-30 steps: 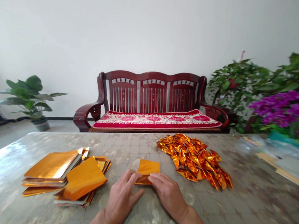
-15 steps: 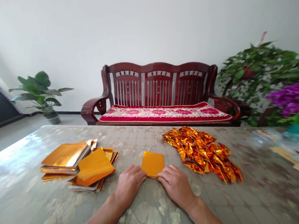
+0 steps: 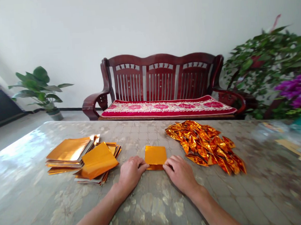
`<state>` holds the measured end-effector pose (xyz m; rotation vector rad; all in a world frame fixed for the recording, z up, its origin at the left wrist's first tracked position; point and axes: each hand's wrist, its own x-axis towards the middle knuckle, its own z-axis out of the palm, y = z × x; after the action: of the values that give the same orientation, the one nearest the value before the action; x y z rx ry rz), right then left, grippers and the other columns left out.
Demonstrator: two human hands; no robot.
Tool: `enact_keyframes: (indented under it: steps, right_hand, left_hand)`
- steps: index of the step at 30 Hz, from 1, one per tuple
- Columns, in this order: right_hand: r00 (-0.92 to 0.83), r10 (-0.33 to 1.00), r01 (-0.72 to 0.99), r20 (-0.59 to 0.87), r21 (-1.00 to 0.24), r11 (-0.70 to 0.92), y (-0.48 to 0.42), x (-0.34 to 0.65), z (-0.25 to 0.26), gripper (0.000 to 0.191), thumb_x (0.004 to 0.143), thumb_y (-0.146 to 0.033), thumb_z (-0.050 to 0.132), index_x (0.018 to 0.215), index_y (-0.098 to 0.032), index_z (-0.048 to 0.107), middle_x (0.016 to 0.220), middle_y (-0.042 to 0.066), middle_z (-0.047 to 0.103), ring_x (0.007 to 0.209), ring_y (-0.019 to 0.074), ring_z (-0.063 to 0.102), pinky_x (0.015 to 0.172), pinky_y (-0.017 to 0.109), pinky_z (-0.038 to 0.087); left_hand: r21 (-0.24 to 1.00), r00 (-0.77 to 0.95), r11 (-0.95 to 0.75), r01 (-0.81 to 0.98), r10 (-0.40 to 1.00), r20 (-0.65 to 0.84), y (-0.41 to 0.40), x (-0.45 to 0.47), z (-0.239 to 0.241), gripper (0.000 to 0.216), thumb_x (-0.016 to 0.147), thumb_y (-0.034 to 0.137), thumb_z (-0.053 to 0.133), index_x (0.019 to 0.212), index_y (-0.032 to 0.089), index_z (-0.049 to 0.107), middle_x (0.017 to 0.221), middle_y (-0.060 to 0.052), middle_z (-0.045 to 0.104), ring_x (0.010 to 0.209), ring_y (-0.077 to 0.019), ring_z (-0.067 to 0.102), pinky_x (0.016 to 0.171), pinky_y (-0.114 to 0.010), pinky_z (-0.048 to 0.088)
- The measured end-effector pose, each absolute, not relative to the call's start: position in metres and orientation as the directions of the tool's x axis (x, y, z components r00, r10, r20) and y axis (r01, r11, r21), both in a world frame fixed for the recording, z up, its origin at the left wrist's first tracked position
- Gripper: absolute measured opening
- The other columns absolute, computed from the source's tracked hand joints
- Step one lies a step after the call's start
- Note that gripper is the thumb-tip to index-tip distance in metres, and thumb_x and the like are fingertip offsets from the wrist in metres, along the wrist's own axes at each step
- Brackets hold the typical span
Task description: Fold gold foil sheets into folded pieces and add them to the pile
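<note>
The left hand's fingers [image 3: 142, 165] and the right hand's fingers [image 3: 168, 163] lie loosely against opposite sides of a folded square of gold foil [image 3: 155, 156], touching it without clenching or pinching. The left hand [image 3: 130, 173] and right hand [image 3: 179, 174] are both relaxed and mostly flat, and the foil sits between them on the bench [image 3: 29, 174], with a darker folded strip showing along its lower edge. Just left of the left hand are two loose stacks of flat gold foil sheets [image 3: 77, 154]; to the right, near the right hand, lies a heap of folded, pointed foil pieces [image 3: 204, 145]. Farther off, a potted plant stands in a grey pot [image 3: 55, 115] by the wall, beyond the bench. Compared with half a second ago, the square sits straighter — no longer slightly tilted — and the hands have shifted from its lower corners to its sides, while the whole scene rides higher in the view.
</note>
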<state>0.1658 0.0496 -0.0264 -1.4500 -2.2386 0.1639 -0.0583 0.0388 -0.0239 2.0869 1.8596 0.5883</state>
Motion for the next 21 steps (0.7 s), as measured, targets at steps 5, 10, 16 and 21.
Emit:
enact_keyframes:
  steps: [5, 10, 16, 21]
  right_hand:
    - [-0.301, 0.901, 0.847, 0.314, -0.346, 0.404, 0.051, 0.166, -0.028, 0.018, 0.089, -0.024, 0.060, 0.071, -0.022, 0.060, 0.079, 0.000, 0.064, 0.083, 0.0176, 0.057, 0.071, 0.028, 0.035]
    - [-0.289, 0.905, 0.859, 0.311, -0.333, 0.389, 0.052, 0.165, -0.030, 0.017, 0.088, -0.024, 0.061, 0.072, -0.022, 0.060, 0.079, 0.000, 0.065, 0.082, 0.0177, 0.057, 0.071, 0.028, 0.034]
    - [-0.277, 0.917, 0.886, 0.286, -0.293, 0.359, 0.052, 0.163, -0.029, 0.016, 0.088, -0.026, 0.062, 0.072, -0.022, 0.060, 0.079, 0.000, 0.065, 0.081, 0.0184, 0.057, 0.070, 0.029, 0.032]
    - [-0.263, 0.923, 0.904, 0.280, -0.262, 0.337, 0.052, 0.161, -0.028, 0.016, 0.086, -0.026, 0.062, 0.071, -0.022, 0.060, 0.077, -0.001, 0.066, 0.080, 0.0184, 0.057, 0.069, 0.029, 0.031]
  left_hand:
    - [0.434, 0.063, -0.096, 0.896, 0.994, 0.092, 0.039, -0.056, -0.021, 0.024, 0.088, 0.038, 0.062, 0.071, 0.021, 0.066, 0.077, 0.001, 0.067, 0.078, -0.0152, 0.061, 0.064, -0.024, 0.031]
    - [0.417, 0.053, -0.080, 0.905, 0.996, 0.077, 0.039, -0.054, -0.016, 0.025, 0.087, 0.040, 0.062, 0.071, 0.021, 0.065, 0.078, 0.000, 0.068, 0.079, -0.0162, 0.061, 0.065, -0.024, 0.031]
    - [0.361, 0.054, -0.075, 0.930, 0.996, 0.066, 0.041, -0.051, -0.014, 0.027, 0.088, 0.042, 0.060, 0.071, 0.021, 0.065, 0.079, -0.001, 0.068, 0.081, -0.0183, 0.062, 0.066, -0.026, 0.032]
    - [0.307, 0.068, -0.083, 0.948, 0.996, 0.060, 0.041, -0.050, -0.013, 0.028, 0.089, 0.042, 0.058, 0.072, 0.021, 0.064, 0.079, -0.002, 0.068, 0.082, -0.0189, 0.062, 0.067, -0.027, 0.033]
